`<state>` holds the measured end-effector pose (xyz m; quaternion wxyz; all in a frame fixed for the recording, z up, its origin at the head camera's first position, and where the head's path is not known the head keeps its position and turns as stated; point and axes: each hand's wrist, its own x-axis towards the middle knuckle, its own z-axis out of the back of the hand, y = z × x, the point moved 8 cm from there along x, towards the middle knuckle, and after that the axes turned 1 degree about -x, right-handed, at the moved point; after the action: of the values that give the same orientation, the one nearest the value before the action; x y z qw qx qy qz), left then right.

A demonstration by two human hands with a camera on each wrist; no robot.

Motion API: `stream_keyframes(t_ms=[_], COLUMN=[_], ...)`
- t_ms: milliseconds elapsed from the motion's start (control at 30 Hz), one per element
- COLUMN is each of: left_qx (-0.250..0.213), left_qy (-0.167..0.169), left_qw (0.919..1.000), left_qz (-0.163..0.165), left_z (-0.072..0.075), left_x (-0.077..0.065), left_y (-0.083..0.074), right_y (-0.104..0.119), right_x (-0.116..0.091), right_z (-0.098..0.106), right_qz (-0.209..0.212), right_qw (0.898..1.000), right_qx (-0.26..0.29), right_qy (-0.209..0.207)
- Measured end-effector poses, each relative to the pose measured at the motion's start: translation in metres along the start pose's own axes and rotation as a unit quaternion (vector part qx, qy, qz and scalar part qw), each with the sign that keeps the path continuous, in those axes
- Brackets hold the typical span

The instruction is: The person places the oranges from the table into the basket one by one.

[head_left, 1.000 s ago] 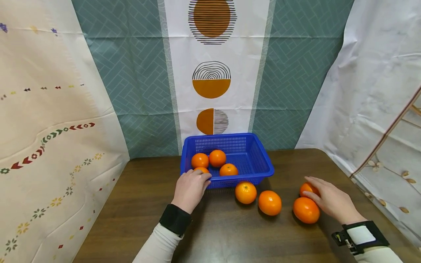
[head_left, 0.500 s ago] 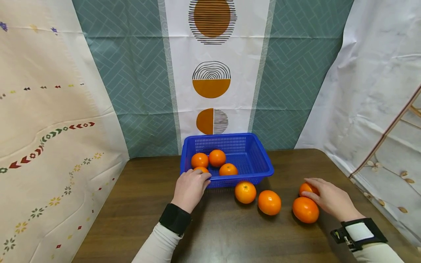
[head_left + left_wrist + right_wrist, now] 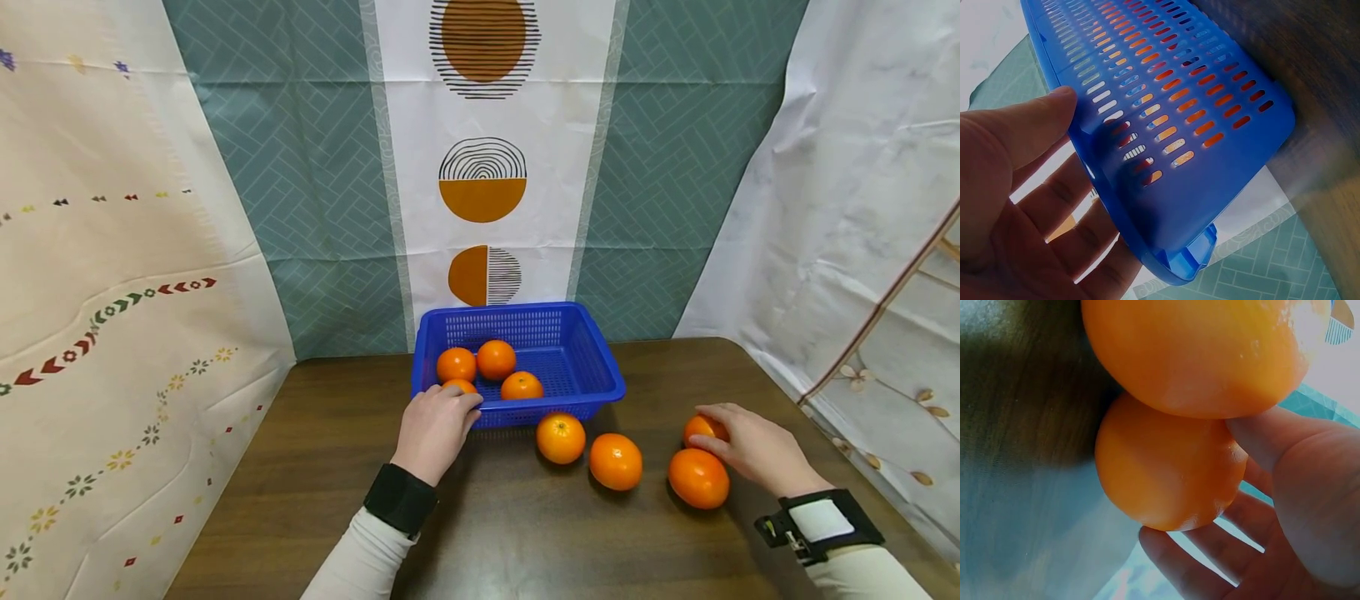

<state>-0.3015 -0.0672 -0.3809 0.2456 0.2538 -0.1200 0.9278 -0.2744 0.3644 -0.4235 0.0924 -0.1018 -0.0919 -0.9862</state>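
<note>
Evidently to steady it, the left hand [image 3: 437, 427] pinches the near rim of a blue basket [image 3: 577, 401] with four oranges [image 3: 497, 361] inside, while the right hand [image 3: 763, 450], half-closed, holds a far orange [image 3: 702, 428] on the counter [image 3: 525, 533] (a near orange [image 3: 698, 479] by its thumb likely tightens the grip); two loose oranges [image 3: 616, 462] lie between the hands, no brand or writing legible

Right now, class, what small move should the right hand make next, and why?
Probably lift the farther right-hand orange slightly: the right hand has thumb and fingers around it, and the left hand grips the blue basket, whose right side has room.
</note>
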Motion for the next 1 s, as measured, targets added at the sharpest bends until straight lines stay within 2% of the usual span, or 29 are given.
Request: stream_keyframes(t_ms=[500,700,800,1000], left_qx=[-0.006,-0.002,-0.010,0.004], left_qy=[-0.007,-0.014,-0.017,-0.026], left_qw=[1.0000,0.9998,0.9997,0.9995], left_qz=[-0.003,-0.011,-0.014,-0.017], left_z=[0.001,0.001,0.001,0.002], left_x=[0.000,0.002,0.003,0.000], left_y=[0.000,-0.001,-0.002,-0.002], right_y=[0.001,0.005,0.009,0.026], right_x=[0.005,0.006,0.006,0.008], right_z=[0.002,0.009,0.015,0.028], right_qz=[0.008,0.011,0.015,0.033], right_qw=[1.000,1.000,0.999,0.998], right_qx=[0.015,0.023,0.025,0.034], right_qy=[-0.002,-0.015,-0.024,-0.032])
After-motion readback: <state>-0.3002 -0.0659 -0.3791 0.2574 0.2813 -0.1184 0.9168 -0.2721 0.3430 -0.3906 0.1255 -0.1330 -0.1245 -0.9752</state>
